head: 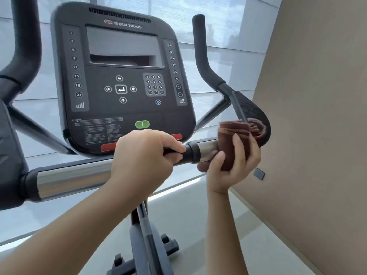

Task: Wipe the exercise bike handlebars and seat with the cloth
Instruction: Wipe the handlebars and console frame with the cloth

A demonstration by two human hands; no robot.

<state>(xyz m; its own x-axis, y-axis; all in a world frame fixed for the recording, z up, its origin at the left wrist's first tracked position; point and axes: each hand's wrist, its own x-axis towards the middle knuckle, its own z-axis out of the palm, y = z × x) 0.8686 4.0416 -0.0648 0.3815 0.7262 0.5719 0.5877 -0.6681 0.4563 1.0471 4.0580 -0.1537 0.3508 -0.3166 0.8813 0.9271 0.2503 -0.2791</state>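
Window blinds [218, 56] behind one exercise bike [123, 108]: left hand [145, 155] grips its handlebar [205, 148], right hand [228, 169] curls its fingers [239, 149] round one brown cloth [231, 135].

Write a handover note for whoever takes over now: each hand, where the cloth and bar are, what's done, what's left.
Left hand: grips the black section of the cross handlebar, just below the console.
Right hand: holds the folded brown cloth wrapped against the chrome sleeve at the bar's right end.
Done: the cloth is on the right end of the bar; how much is already clean cannot be told.
Left: likely the rest of the cross bar, the right upright grip, and the seat, which is out of view.
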